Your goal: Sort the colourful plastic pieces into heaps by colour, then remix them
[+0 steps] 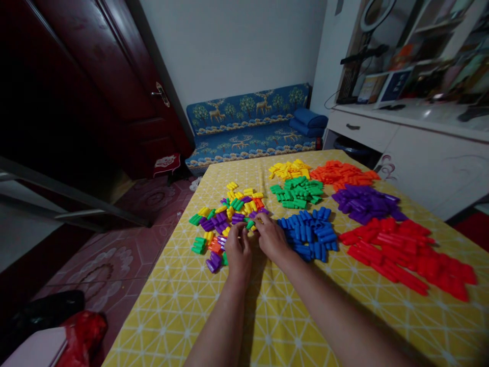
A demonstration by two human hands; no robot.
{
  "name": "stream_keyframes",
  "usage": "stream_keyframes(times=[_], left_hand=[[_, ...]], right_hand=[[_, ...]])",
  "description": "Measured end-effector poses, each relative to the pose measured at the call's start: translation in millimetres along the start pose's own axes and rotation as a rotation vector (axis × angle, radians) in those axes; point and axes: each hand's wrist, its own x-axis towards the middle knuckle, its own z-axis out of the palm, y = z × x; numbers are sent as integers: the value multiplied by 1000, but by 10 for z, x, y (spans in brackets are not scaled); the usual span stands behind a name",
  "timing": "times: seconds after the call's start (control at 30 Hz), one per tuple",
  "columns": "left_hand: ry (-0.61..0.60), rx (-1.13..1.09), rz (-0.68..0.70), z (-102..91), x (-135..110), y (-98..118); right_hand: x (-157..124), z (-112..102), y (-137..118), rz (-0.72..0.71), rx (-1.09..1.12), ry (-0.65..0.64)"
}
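Observation:
My left hand [239, 251] and my right hand [270, 237] meet over the table, fingertips pinched close together. Between them is a small green plastic building block [250, 224], partly covered by the fingers. Around the hands lies a mixed spread of coloured blocks, among them purple blocks [220, 221], yellow blocks [249, 207] and a green block [198, 245]. An orange block [214, 245] lies left of my left hand. A pile of blue blocks [309, 229] lies just right of my right hand.
Further piles are sorted by colour: green [298, 192], yellow [289, 168], orange [344, 175], purple [369, 203] and red [407, 250]. A yellow patterned cloth [183, 316] covers the table. Behind stands a blue sofa [248, 125], with a white cabinet [428, 163] at the right.

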Motion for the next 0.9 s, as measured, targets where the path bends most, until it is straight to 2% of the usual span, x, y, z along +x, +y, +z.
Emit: stream_keyframes(times=[0.1,0.17,0.43,0.57,0.73,0.9], left_hand=[[25,40,41,5,4,-9],[23,59,75,9,3,-10],[-82,2,130,50,-33,-2],[-88,31,163,45,-30,-19],[-116,111,158,39,-29,-59],[-26,118,174,24,-10,-37]], right_hand=[[-52,-35,-39,71,-30,15],[-103,-22,-36,117,25,59],[-273,216,126,229,639,281],[-257,272,162,305,897,304],[-245,313,164,268,904,323],[-259,317,145,270,882,313]])
